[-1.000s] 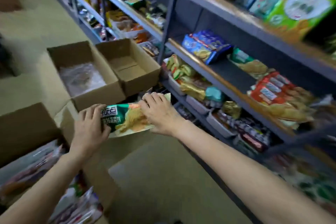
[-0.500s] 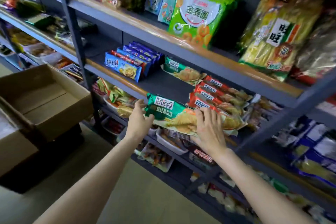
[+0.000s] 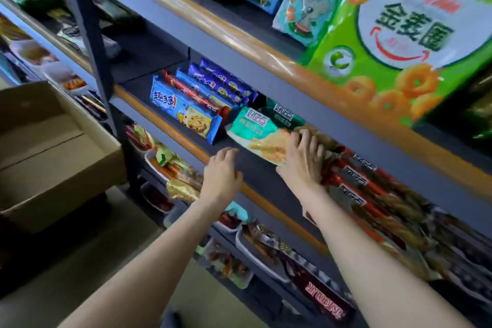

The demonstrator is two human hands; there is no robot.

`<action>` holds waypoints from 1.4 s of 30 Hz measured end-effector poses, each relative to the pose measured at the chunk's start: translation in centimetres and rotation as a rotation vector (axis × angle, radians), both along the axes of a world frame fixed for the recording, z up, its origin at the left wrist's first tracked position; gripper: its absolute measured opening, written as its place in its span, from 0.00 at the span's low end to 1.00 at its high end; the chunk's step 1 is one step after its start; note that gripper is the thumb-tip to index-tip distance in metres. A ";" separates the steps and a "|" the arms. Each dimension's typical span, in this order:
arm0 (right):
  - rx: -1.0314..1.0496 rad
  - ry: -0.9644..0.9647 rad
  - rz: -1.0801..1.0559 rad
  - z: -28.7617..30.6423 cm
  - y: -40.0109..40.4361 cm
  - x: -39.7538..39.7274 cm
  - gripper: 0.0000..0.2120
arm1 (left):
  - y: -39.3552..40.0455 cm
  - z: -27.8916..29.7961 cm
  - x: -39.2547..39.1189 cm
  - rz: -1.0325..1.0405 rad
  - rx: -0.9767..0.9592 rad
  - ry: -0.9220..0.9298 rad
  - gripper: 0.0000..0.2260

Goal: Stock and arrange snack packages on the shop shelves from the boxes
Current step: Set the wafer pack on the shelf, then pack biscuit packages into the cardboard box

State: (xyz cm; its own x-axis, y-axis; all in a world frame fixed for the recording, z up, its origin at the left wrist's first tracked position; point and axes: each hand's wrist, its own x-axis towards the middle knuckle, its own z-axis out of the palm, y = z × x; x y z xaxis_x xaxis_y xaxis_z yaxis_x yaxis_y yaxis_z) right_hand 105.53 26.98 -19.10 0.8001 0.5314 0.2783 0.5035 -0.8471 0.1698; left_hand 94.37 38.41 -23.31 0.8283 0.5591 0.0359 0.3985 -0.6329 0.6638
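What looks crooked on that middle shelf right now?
The green snack pack under the right hand lies diagonally, overlapping another green pack, unlike the neat blue cookie packs. Left hand holds nothing.

2 green snack pkgs, approx 4 blue cookie pkgs, 1 cardboard box, 2 hands.

We are reading "金麦圈" in big dark green characters on the large green bag on the upper shelf. Beside it we are seeing "熊字" at the top of the light blue bag; the rest is cut off. On the front blue cookie pack we are making out "趣多" with an exclamation mark. The green snack pack, the red packs and a dark red pack lower down are showing characters too blurred to read.
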 end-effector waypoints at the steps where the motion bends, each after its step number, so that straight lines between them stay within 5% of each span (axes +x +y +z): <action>1: -0.029 0.005 -0.035 -0.4 0.9 1.4 0.43 | 0.8 -0.6 1.4 -0.044 0.042 0.040 0.25; 6: -0.130 0.122 -0.108 -2.0 2.4 6.2 0.34 | 2.7 -2.7 7.5 -0.237 0.122 0.194 0.29; 11: -0.100 0.040 -0.107 -5.9 2.3 7.5 0.57 | 2.2 -3.2 11.6 -0.364 0.229 0.263 0.27; 15: -0.083 -0.126 0.051 -7.1 1.9 7.6 0.34 | 1.6 -3.9 13.7 -0.420 0.242 0.344 0.24; 20: -0.154 -0.008 -0.093 -7.4 0.6 7.9 0.32 | 1.0 -4.2 13.6 -0.391 0.257 0.302 0.24; 23: -0.080 -0.070 0.004 -6.3 0.3 5.4 0.31 | 0.2 -3.3 11.1 -0.260 0.246 0.161 0.22; 31: 0.090 -0.030 0.357 -3.1 -3.2 -7.0 0.23 | -3.5 -1.3 -5.7 0.150 0.023 -0.072 0.17; 35: -0.014 0.146 0.550 -4.3 -4.3 -15.9 0.15 | -6.7 -4.3 -21.3 0.307 -0.026 0.275 0.19; 42: -0.270 0.376 0.923 -5.4 -2.5 -34.8 0.17 | -11.7 -7.6 -49.1 0.619 -0.124 0.675 0.21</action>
